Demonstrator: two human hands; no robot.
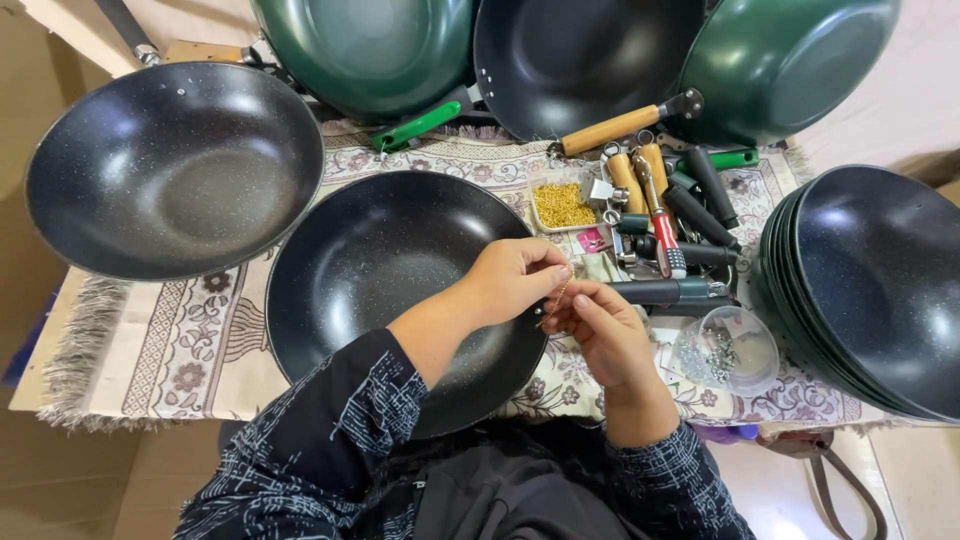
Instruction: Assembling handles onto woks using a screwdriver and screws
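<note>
While both hands are held together over the right rim of a black speckled non-stick wok [390,275], a small brass-coloured screw [561,291] is pinched between them. The left hand [515,280] is curled, its fingers closed narrowly on the upper end of the screw; the right hand [605,330] meets it from below, fingers likewise drawn tight on the lower end. Whether the screw touches the wok rim cannot be told. The wok is laid on a patterned fringed cloth [190,350] spread over the surface. Just right of the hands, a black handle with a metal collar [665,291] is lying, and near it a clear plastic cup of silvery hardware [725,350] is set. Farther back, a small tray of yellow brass pieces [562,205] is placed beside a heap of wooden and black handles [660,190]. A second black wok [175,170] is seen at the far left, green woks [370,50] are leaned at the far edge, and a stack of black woks [870,290] is kept at the right.
</note>
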